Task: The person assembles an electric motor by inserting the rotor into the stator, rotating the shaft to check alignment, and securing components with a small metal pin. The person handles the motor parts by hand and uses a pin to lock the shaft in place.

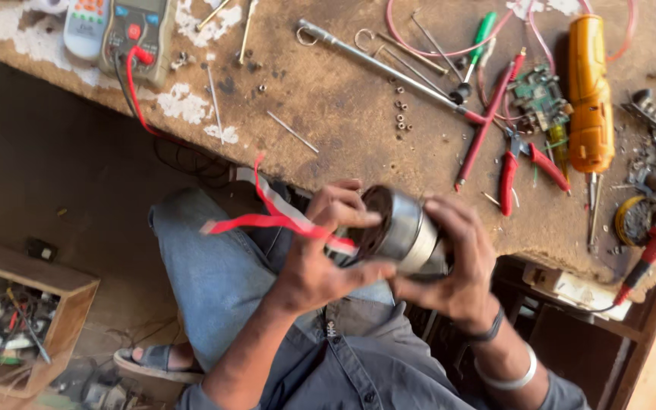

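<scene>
1. Gripping a round metal motor housing between both hands, you hold it over your lap, just off the near edge of the worktop.
2. Your left hand is closed on the dark open end of the housing, thumb laid across the rim and fingers curled above it.
3. Your right hand clasps the shiny cylindrical side, fingers wrapped over the top and palm beneath.
4. Red and grey flat leads trail from the open end across your left hand and out over your jeans-clad knee.
5. Near the worktop's far left corner lies a grey-green multimeter beside a pale remote-like handset; its red probe wire drops over the worktop's edge.
6. Toward the right of the worktop lies an orange cordless screwdriver, with a small green circuit board just beside it.
7. Red-handled pliers lie near the front edge, with a long red probe slanting just to their left.
8. A long metal rod with a looped end runs diagonally across the middle, with small nuts scattered just below it.
9. At the right edge a red-handled tool hangs over the rim.
10. On the floor to your left sits a wooden box of assorted parts.
</scene>
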